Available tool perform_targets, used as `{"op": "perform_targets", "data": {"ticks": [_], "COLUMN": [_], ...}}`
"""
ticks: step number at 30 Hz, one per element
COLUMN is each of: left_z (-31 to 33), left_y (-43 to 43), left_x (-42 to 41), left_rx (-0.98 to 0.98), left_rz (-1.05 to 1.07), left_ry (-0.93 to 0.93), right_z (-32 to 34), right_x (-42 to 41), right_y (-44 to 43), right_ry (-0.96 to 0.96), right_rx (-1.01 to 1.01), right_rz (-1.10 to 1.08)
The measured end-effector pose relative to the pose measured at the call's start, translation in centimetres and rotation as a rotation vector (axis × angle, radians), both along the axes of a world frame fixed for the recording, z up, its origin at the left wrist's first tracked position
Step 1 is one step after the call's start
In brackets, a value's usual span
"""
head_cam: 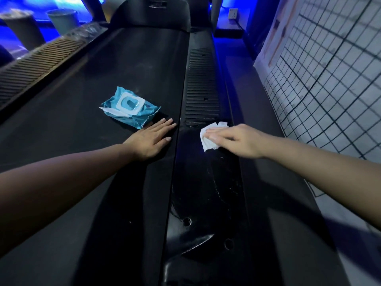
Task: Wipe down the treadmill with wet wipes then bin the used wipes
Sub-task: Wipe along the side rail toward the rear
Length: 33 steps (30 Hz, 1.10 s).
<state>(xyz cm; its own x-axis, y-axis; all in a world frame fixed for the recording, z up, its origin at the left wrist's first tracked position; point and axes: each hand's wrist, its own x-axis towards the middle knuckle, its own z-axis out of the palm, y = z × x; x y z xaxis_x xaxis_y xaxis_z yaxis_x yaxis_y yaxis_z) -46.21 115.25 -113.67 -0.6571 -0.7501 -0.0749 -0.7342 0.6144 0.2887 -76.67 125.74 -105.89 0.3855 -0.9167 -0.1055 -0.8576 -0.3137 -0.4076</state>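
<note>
We brace our left hand (pixel 151 139) flat, fingers straight, on the treadmill (pixel 103 69) beside the pack (pixel 129 108), likely to steady the reach, while our right hand (pixel 237 140) presses the wipe (pixel 207 141) under extended fingers onto the right rail (pixel 206 182).

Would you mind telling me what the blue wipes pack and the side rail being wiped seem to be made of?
Wipes pack: likely thin plastic film, glossy and crinkled, with a stiffer white plastic flip lid. Side rail: probably hard moulded plastic, smooth black, shiny with wet streaks.
</note>
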Motion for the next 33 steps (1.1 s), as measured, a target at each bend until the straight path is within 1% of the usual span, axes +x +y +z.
{"op": "perform_targets", "data": {"ticks": [2,4,6,10,13,16,18,20,21,23,24,26,27,28,29,31,32,33], "left_z": [-0.1,-0.2,-0.3,-0.2,0.0,0.3,0.5,0.5,0.5,0.5,0.5,0.6,0.7,0.7,0.7,0.6,0.6,0.6], "left_y": [0.0,0.0,0.1,0.1,0.2,0.5,0.6,0.6,0.6,0.6,0.6,0.7,0.7,0.8,0.8,0.8,0.8,0.8], "left_x": [0.1,0.1,0.0,-0.1,-0.1,-0.2,-0.2,-0.3,-0.4,-0.4,-0.5,-0.6,-0.6,-0.6,-0.6,-0.7,-0.7,-0.7], "left_rx": [0.002,-0.002,-0.022,-0.031,-0.036,-0.032,-0.022,-0.024,-0.027,-0.030,-0.030,-0.032,-0.034,-0.036,-0.036,-0.036,-0.037,-0.038], "left_rz": [0.003,0.004,-0.002,-0.007,-0.007,-0.004,0.003,0.008,0.008,0.007,0.008,0.010,0.012,0.015,0.016,0.014,0.011,0.010], "left_ry": [0.012,0.022,0.020,0.017,0.009,0.002,-0.009,-0.023,-0.030,-0.041,-0.045,-0.050,-0.053,-0.055,-0.058,-0.060,-0.061,-0.059], "right_z": [0.2,0.4,0.4,-0.5,-0.6,-0.3,0.2,1.5,2.6,4.4,4.8,5.0,4.8,4.3,3.7,2.3,1.9,1.5], "right_x": [0.4,0.4,0.4,0.5,-0.3,-0.8,-0.5,0.3,0.8,1.6,1.8,1.9,1.9,1.6,1.3,0.1,-0.4,-0.7], "right_y": [-0.4,0.5,2.9,8.0,9.4,10.1,10.6,10.6,10.4,9.9,9.5,8.7,8.5,8.3,8.1,7.9,7.9,7.9], "right_ry": [-0.037,-0.076,-0.129,-0.297,-0.278,-0.310,-0.282,-0.290,-0.375,-0.622,-0.682,-0.760,-0.753,-0.695,-0.573,-0.183,-0.045,0.011], "right_rx": [0.069,0.065,0.061,-0.002,-0.030,-0.059,-0.075,-0.019,0.080,0.245,0.234,0.291,0.346,0.372,0.330,0.079,-0.027,-0.085], "right_rz": [-0.057,-0.029,0.062,0.263,0.353,0.332,0.336,0.296,0.247,0.156,0.101,-0.062,-0.147,-0.200,-0.219,-0.186,-0.163,-0.156]}}
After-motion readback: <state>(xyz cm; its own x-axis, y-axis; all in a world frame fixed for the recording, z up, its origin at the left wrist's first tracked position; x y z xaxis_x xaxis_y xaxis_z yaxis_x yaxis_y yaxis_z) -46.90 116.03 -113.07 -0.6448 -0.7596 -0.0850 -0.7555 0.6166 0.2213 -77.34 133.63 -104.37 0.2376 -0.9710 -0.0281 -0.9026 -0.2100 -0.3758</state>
